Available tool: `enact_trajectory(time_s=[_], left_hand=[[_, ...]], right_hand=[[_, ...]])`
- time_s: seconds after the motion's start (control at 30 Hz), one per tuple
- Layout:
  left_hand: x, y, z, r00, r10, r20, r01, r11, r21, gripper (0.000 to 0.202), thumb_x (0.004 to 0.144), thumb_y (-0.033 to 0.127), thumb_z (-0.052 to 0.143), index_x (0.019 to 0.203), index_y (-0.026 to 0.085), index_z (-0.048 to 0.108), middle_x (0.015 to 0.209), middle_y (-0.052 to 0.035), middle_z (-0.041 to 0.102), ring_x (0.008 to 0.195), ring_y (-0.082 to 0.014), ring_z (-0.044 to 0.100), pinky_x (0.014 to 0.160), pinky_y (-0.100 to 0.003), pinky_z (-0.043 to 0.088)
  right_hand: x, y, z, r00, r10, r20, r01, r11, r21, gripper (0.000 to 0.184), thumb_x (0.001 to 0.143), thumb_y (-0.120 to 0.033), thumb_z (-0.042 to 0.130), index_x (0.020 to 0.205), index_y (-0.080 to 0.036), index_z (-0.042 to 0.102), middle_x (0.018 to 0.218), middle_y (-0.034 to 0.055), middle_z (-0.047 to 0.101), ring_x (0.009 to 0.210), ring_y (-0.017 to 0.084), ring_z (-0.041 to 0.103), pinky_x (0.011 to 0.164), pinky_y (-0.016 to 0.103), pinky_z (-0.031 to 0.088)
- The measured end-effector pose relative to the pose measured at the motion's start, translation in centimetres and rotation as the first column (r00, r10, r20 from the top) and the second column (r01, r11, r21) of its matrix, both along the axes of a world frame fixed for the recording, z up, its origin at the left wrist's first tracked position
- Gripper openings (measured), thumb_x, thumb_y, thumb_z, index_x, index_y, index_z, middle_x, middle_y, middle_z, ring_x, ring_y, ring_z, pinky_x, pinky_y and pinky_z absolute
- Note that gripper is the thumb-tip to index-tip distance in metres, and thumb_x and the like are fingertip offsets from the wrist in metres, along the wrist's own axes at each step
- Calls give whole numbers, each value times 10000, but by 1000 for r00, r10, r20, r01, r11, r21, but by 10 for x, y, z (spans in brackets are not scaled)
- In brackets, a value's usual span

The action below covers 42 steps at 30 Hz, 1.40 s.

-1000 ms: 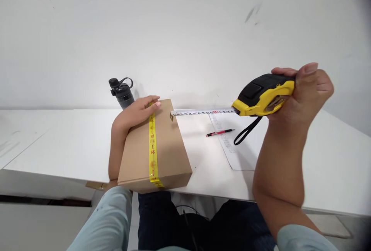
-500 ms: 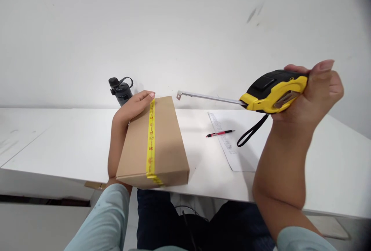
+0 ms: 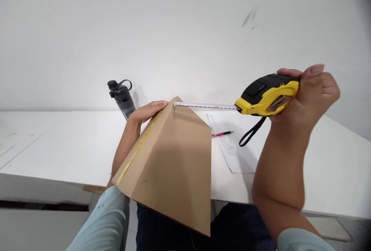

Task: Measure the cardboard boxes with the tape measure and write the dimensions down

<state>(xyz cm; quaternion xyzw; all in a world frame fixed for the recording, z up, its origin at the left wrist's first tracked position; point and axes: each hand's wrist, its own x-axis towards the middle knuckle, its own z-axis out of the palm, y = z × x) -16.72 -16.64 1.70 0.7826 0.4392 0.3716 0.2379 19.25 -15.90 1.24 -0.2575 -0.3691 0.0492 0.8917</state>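
The plain brown cardboard box (image 3: pixel 179 158) was tilted, with the white table (image 3: pixel 63 146) beneath it, its broad face turned right, a small dark mark low on that face, and yellow tape (image 3: pixel 138 148) along its left side. The left hand (image 3: pixel 149 111) held the box's far left edge. Well apart, right of the box, the right hand (image 3: pixel 315 90) was wrapped around a black-and-yellow tape measure (image 3: pixel 268 94), its blade (image 3: pixel 205 106) reaching the box's far end. A red-and-black pen (image 3: pixel 223 134) and paper (image 3: pixel 245 160) lay right of the box.
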Motion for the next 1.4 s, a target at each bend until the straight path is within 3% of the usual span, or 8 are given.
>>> enact_trajectory(time_s=[0.07,0.23,0.53,0.73,0.9,1.03,1.23,1.4], left_hand=[[-3,31,0,996,-72,-50,66,992,-105,644,970,804,532,1070,220,782,1139,-94,823,1107,-286,745,993,-432,621],[-18,67,1,935,-324,-141,243,879,-411,678,999,809,482,1225,236,766,1391,-87,763,1286,-298,699,1131,-408,561],[-28,22,31,929,-42,-367,-63,961,-269,615,1015,706,561,1504,351,678,1580,-24,678,1426,-311,641,1246,-426,481],[-15,-2,41,957,-54,-284,0,983,-186,754,1091,753,251,1572,291,603,1675,-71,577,1484,-341,585,1254,-456,472],[-3,7,35,953,-67,-295,-1,974,-225,839,1066,770,314,1718,247,393,1809,-88,386,1641,-363,399,1348,-462,348],[-3,25,27,954,-150,-258,47,929,-367,904,1025,744,446,1749,234,263,1805,-119,378,1580,-356,490,1286,-447,436],[-5,49,11,872,-313,-377,116,879,-462,869,909,769,619,1589,239,512,1698,-124,538,1562,-348,506,1274,-447,431],[12,54,2,847,-349,-401,147,879,-454,860,974,895,375,1440,224,641,1542,-114,674,1400,-349,614,1197,-444,489]], right_hand=[[-4,-6,2,999,-29,30,29,1000,4,629,843,-696,833,591,-231,492,713,31,737,723,209,752,659,403,590],[-17,-24,7,967,-174,185,148,978,150,528,844,-610,872,623,-203,619,655,-4,702,712,244,790,663,416,633],[-28,-26,7,939,-221,264,154,956,251,389,879,-459,879,662,-191,698,656,-15,728,685,231,797,625,380,642],[-36,-26,3,936,-172,307,117,975,189,340,892,-413,876,700,-175,726,713,11,767,709,223,799,657,355,621],[-42,-28,1,919,-168,356,133,984,121,287,909,-370,852,726,-165,768,772,60,793,694,213,776,664,357,604],[-45,-25,0,903,-178,391,146,983,112,257,923,-347,842,734,-182,783,807,76,814,709,216,774,645,360,596],[-51,-19,-7,832,-105,545,127,992,-4,226,949,-383,805,768,-249,784,810,22,812,745,222,790,632,384,626],[-55,-18,-9,783,-101,613,129,992,-1,266,967,-406,780,737,-274,767,816,6,819,753,212,797,634,366,630]])
